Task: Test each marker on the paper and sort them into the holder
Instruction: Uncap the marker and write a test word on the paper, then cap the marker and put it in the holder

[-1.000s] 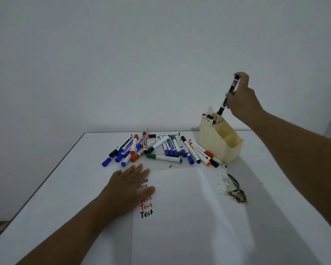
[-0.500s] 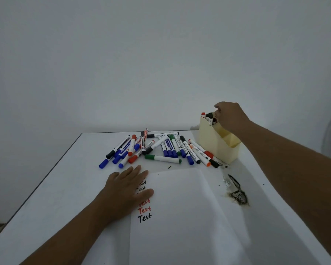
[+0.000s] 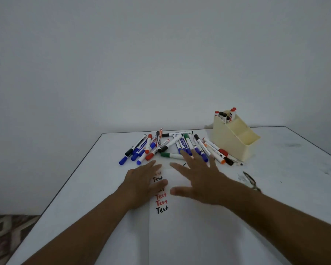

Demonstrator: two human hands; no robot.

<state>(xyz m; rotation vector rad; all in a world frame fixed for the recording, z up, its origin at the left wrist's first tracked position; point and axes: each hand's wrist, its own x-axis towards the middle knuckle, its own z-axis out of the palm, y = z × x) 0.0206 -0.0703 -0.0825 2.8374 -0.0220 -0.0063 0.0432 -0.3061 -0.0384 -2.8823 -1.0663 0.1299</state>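
A heap of markers [image 3: 177, 147] with blue, red, green, black and orange caps lies across the far middle of the table. To its right stands a cream holder [image 3: 233, 144] with several capped markers [image 3: 225, 115] upright in its back compartment. A white paper [image 3: 195, 226] with "Test" written in red and black lies in front of me. My left hand [image 3: 143, 185] rests flat on the paper's left edge. Over the paper, my right hand [image 3: 198, 180] hovers with fingers spread and empty, its fingertips near the heap's front.
A small crumpled dark scrap [image 3: 249, 181] lies on the white table [image 3: 294, 169] right of the paper. The table's left edge runs diagonally, with patterned floor [image 3: 6, 232] below it. A plain wall stands behind.
My right hand put a black marker into the holder's back compartment, let go, and swung left and down toward the heap. My left hand stayed on the paper.
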